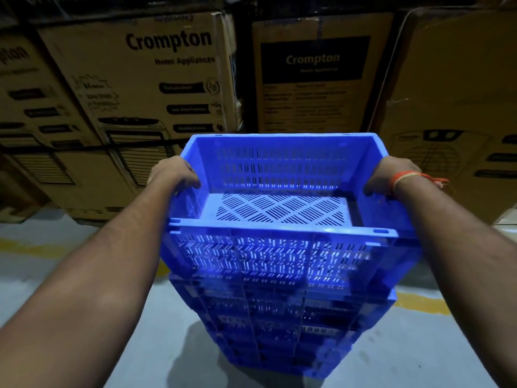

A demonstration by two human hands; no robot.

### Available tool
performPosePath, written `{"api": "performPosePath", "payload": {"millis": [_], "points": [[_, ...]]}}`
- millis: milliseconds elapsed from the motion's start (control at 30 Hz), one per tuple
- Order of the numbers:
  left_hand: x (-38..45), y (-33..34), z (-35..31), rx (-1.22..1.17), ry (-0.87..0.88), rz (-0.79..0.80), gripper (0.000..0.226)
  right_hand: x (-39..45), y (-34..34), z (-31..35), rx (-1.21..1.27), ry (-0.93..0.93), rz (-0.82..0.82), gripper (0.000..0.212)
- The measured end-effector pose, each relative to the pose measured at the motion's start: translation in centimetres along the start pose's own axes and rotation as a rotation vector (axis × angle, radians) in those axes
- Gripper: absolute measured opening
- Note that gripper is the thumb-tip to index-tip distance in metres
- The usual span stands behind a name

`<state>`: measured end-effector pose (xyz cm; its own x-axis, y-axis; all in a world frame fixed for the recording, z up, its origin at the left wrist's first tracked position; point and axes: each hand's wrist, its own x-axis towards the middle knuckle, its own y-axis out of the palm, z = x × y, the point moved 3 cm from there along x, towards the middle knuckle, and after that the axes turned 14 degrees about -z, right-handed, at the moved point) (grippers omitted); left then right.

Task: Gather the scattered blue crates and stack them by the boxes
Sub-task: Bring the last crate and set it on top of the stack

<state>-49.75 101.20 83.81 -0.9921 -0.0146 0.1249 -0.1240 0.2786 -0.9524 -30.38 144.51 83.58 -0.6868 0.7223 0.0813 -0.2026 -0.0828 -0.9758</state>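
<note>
floor [84, 281]: grey concrete, yellow painted line running across
stack [279, 331]: blue crates piled under the top one, sitting on the floor
top crate [274, 256]: blue, slotted, on top of the stack, just in front of the boxes
left hand [173, 172]: fingers curled over the left rim
right hand [391, 175]: fingers wrapped over the right rim, orange thread [411, 177] on wrist
boxes [156, 79]: brown Crompton cartons stacked right behind

Left cardboard box [145, 71]: showing "Crompton" over "Home Appliances" in black | middle cardboard box [319, 77]: showing "Crompton" in pale letters on a black panel, smaller print below blurring out | far-left box [16, 79]: showing "...pton", cut off.
</note>
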Motion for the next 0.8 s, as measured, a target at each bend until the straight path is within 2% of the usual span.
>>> {"api": "performPosePath", "payload": {"millis": [200, 400, 633, 800], "points": [[1.5, 0.8, 0.0, 0.004, 0.053, 0.062, 0.021, 1.0, -0.7, 0.2, 0.143, -0.005, 0.132, 0.028], [1.8, 1.2, -0.3, -0.042, 0.108, 0.077, 0.01, 0.8, -1.1, 0.2, 0.159, -0.037, 0.025, 0.034], [1.8, 1.5, 0.3, 0.035, 0.119, 0.066, 0.024, 0.1, -1.1, -0.2, 0.099, -0.086, -0.003, 0.025], [1.0, 0.8, 0.1, -0.071, 0.12, 0.132, 0.023, 0.3, -1.2, 0.5, 0.06, -0.118, 0.019, 0.02]]}}
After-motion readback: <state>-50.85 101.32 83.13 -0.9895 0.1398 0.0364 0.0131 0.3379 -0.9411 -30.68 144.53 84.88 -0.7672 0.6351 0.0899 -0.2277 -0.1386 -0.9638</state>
